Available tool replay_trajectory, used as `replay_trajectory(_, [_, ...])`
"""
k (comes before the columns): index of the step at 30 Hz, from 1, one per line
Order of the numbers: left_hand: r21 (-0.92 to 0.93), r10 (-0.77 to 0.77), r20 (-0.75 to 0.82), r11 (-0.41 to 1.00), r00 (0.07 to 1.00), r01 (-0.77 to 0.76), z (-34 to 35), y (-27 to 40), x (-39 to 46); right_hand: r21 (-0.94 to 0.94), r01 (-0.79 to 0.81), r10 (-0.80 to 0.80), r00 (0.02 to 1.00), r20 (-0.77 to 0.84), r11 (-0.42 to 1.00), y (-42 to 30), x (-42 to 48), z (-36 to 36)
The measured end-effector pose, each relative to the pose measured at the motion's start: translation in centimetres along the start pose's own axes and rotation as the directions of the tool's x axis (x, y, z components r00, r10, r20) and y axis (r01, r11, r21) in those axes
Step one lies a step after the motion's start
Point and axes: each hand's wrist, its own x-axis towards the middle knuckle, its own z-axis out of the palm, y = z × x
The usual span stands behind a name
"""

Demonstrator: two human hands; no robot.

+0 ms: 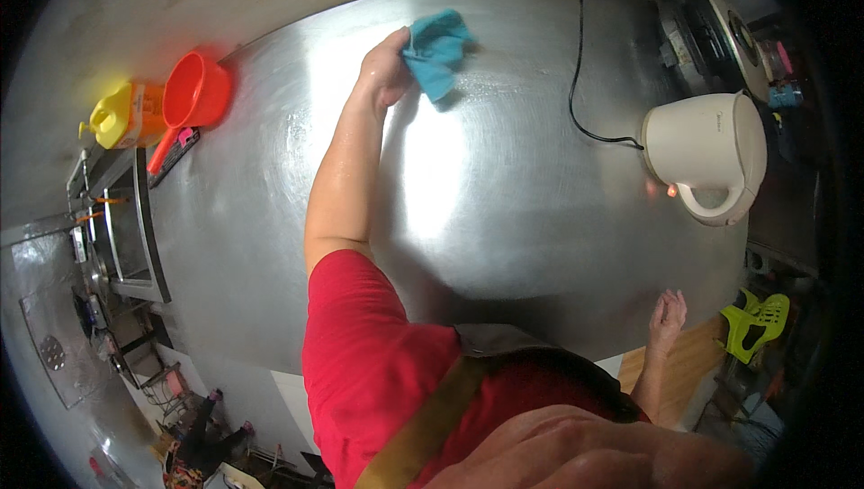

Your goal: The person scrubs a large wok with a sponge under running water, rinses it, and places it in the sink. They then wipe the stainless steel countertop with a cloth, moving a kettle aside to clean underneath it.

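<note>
A blue cloth (439,54) is bunched in my left hand (388,70), against the stainless-steel tabletop (513,232) near its far edge. The left arm reaches far forward, and part of that hand is hidden by the cloth. My right hand (668,313) hangs low at the table's near right edge, its fingers loosely curled with nothing visible in them. Farther up on that side, a white electric kettle (695,135) stands with a small orange light lit by its handle. Its black cord (577,70) runs up to the far wall.
A red plastic dipper (196,91) and a yellow-and-orange jug (125,118) stand at the far left. Below them is a metal-framed basin or rack (135,232). A rice cooker (715,37) is at the far right. A lime-green plastic chair (756,324) stands beyond the right edge.
</note>
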Motion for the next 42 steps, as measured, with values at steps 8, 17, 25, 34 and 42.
replay_trajectory(8, [0.953,0.676,0.162,0.082,0.718,-0.293,-4.6,-1.9,-1.4,0.002,-0.081,0.081,0.996,-0.038,0.997,2.5,-2.6,0.4])
replay_trajectory(17, [0.919,0.521,0.278,-0.388,0.807,-0.066,7.9,-7.4,11.2,-0.023,-0.198,0.198,0.980,-0.020,0.980,1.8,-1.2,0.4])
replay_trajectory(25, [0.562,0.093,0.790,-0.506,0.606,-0.654,27.1,-16.5,17.0,0.232,-0.299,0.307,0.952,0.000,0.926,-0.4,3.6,-1.2])
replay_trajectory(34, [0.789,0.517,0.608,-0.481,0.603,-0.383,5.1,-4.6,16.2,0.821,-0.281,0.504,0.863,-0.010,0.497,-11.2,18.5,-4.0])
replay_trajectory(42, [0.846,0.683,-0.283,-0.153,0.674,0.510,-28.2,8.9,-3.1,0.984,-0.162,0.591,0.802,0.087,0.075,-12.1,20.5,-3.8])
